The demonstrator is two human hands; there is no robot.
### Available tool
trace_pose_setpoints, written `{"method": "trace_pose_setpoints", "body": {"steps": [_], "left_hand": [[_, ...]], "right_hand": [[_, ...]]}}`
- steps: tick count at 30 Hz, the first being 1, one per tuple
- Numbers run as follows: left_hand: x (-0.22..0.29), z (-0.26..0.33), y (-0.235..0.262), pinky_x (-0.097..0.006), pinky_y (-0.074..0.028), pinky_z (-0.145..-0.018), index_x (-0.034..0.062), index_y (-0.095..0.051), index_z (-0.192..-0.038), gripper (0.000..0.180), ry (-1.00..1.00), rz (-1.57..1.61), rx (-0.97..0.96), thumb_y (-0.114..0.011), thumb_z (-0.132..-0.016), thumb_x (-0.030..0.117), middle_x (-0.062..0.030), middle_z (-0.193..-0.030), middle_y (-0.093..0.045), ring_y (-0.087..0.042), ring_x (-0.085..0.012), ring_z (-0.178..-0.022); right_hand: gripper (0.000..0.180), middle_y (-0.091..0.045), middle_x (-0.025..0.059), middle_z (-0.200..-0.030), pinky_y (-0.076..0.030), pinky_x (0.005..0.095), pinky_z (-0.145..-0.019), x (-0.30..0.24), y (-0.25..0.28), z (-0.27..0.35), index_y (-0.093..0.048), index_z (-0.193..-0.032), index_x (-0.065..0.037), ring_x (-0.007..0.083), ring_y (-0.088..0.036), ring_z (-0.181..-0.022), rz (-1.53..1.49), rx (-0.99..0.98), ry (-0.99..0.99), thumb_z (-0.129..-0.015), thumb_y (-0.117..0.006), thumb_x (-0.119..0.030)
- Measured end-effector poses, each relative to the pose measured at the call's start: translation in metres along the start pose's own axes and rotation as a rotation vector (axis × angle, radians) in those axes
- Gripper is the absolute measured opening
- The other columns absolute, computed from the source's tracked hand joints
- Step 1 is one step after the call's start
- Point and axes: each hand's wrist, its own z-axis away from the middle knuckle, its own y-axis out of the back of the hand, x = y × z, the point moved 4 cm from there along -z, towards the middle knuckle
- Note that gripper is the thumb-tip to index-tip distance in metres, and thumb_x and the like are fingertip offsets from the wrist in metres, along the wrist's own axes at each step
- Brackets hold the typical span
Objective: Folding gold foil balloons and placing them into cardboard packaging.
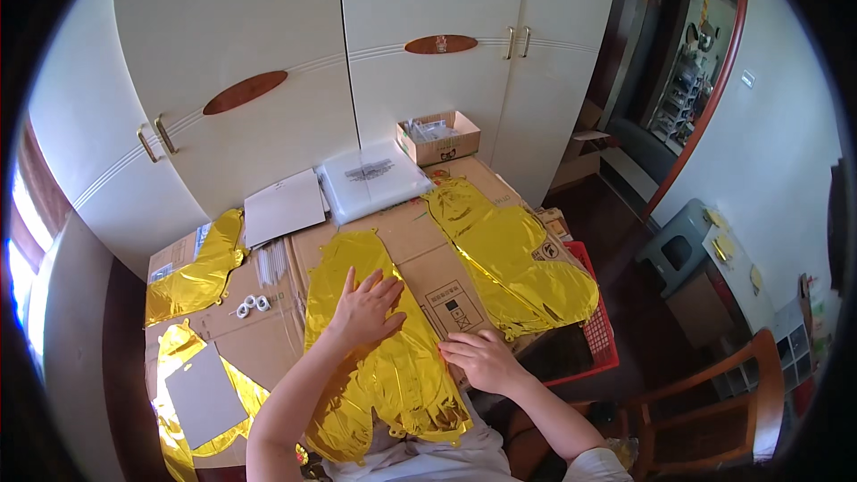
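A flat, uninflated gold foil balloon (393,384) lies in front of me, its near end hanging over the table edge onto my lap. My left hand (366,305) rests on its middle, fingers stretched out and spread over the shiny foil. At the balloon's right edge is my right hand (482,360), its fingers reaching left with the tips touching that edge. Those fingers look extended and slightly apart, with nothing visibly held. To the right lies a second flat gold foil balloon (509,254), apart from the first.
Cardboard (415,245) covers the table. Behind are a plastic-wrapped white stack (375,180), a grey-white board (284,208) and an open box (439,137). At left are tape rolls (253,305), more gold foil (201,281) and a grey card (205,395). A red basket (607,339) and wooden chair (759,393) stand right.
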Motion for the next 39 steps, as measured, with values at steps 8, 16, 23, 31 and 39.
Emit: {"method": "trace_pose_setpoints", "body": {"steps": [8, 16, 23, 31, 39], "left_hand": [[-0.006, -0.016, -0.001, -0.056, -0.025, -0.112, 0.0084, -0.048, -0.139, 0.076, 0.082, 0.023, -0.007, -0.055, -0.085, 0.061, -0.0085, -0.135, -0.052, -0.041, -0.0262, -0.133], [-0.025, -0.015, -0.012, -0.049, -0.029, -0.109, 0.0065, -0.048, -0.137, 0.073, 0.111, 0.206, 0.088, -0.060, -0.086, 0.057, -0.0129, -0.138, -0.048, -0.042, -0.0281, -0.132], [0.017, -0.010, 0.015, -0.052, -0.021, -0.116, 0.0083, -0.046, -0.140, 0.066, -0.027, 0.079, -0.010, -0.053, -0.091, 0.052, -0.0124, -0.150, -0.040, -0.031, -0.0296, -0.143], [0.046, 0.008, -0.003, -0.056, -0.022, -0.115, 0.0051, -0.040, -0.145, 0.069, -0.179, 0.238, -0.013, -0.049, -0.094, 0.052, -0.0153, -0.153, -0.035, -0.029, -0.0328, -0.144], [0.021, 0.093, 0.032, -0.056, -0.023, -0.115, 0.0037, -0.042, -0.142, 0.071, 0.035, 0.194, -0.094, -0.053, -0.092, 0.052, -0.0208, -0.150, -0.036, -0.028, -0.0392, -0.143]], "right_hand": [[0.024, -0.069, -0.0042, -0.118, -0.041, 0.0336, -0.089, 0.003, -0.001, 0.001, -0.074, -0.102, -0.013, 0.0125, -0.059, -0.114, -0.078, 0.000, -0.021, -0.085, -0.056, -0.010], [0.025, -0.068, -0.0038, -0.119, -0.041, 0.0352, -0.092, 0.005, -0.002, 0.004, -0.072, -0.106, -0.012, 0.0126, -0.058, -0.115, -0.102, 0.000, -0.027, -0.085, -0.057, -0.012], [0.025, -0.068, -0.0043, -0.118, -0.041, 0.0349, -0.092, 0.006, -0.003, 0.006, -0.072, -0.106, -0.012, 0.0124, -0.058, -0.114, -0.084, 0.011, -0.030, -0.085, -0.057, -0.012], [0.024, -0.069, -0.0045, -0.116, -0.041, 0.0345, -0.090, 0.004, 0.000, 0.000, -0.072, -0.103, -0.013, 0.0126, -0.059, -0.111, -0.090, 0.011, -0.025, -0.084, -0.057, -0.012], [0.023, -0.068, -0.0038, -0.116, -0.041, 0.0344, -0.089, 0.004, -0.003, 0.002, -0.072, -0.101, -0.012, 0.0132, -0.059, -0.111, -0.101, -0.008, -0.033, -0.083, -0.058, -0.009]]}}
